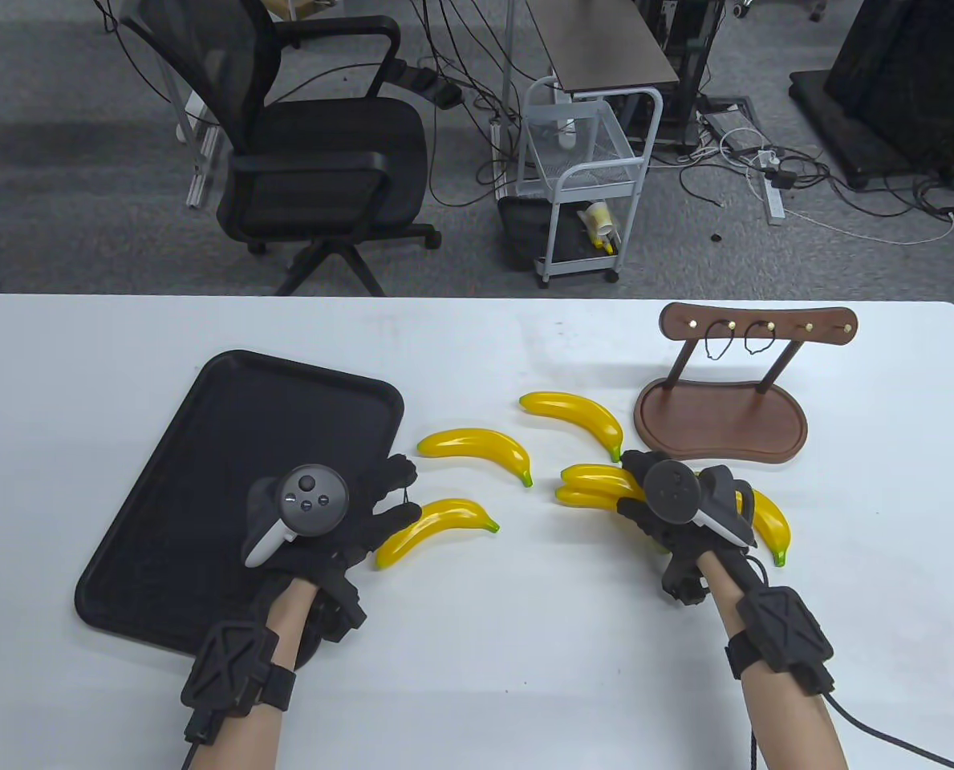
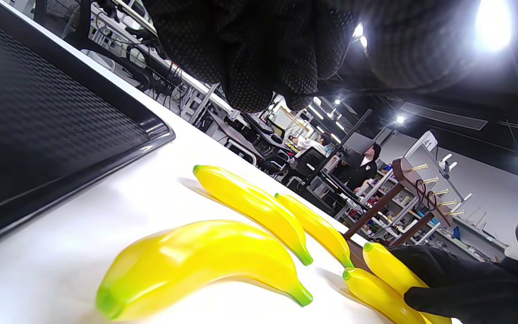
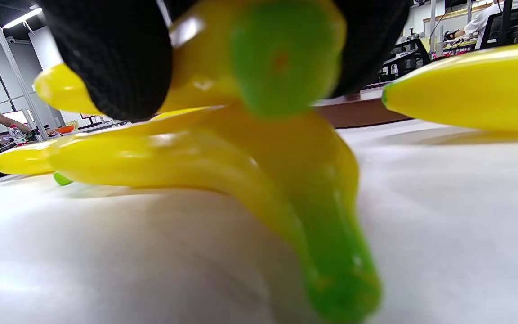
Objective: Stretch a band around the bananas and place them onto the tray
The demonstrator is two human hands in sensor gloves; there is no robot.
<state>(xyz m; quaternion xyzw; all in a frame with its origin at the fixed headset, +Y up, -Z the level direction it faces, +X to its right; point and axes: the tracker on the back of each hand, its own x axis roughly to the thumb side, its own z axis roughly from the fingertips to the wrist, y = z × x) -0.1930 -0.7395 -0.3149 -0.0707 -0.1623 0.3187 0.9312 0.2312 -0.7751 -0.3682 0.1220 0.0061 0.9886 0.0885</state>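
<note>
— On the right side of the worktop (image 1: 477, 642), what are we doing with the bananas?

— We have our right hand (image 1: 669, 501) curled over a small bunch of bananas (image 1: 593, 485), fingers wrapped round them where they overlap. The right wrist view shows a green stem end pressed up against the glove, so we judge we are gathering the bunch, the first part of the banding step.

— And the left hand (image 1: 308, 513)?

— It hovers over the right edge of the tray (image 1: 228, 449), with its fingers (image 1: 396, 473) pinched on what looks like a thin dark band (image 1: 405, 495); it is too small to be sure. A loose banana (image 1: 436, 529) lies just right of it, and two more sit farther back: one (image 1: 477, 449) in the middle, another (image 1: 577, 413) near the wooden stand (image 1: 725, 409). Spare bands (image 1: 737, 338) hang from the stand's pegs.

— What does the next move call for?

— We think the left hand must bring its loop across to the bunch, spread it wide and slip it over the ends while our right hand keeps the bananas pressed together. Nothing is on the tray yet, so that step waits.
</note>
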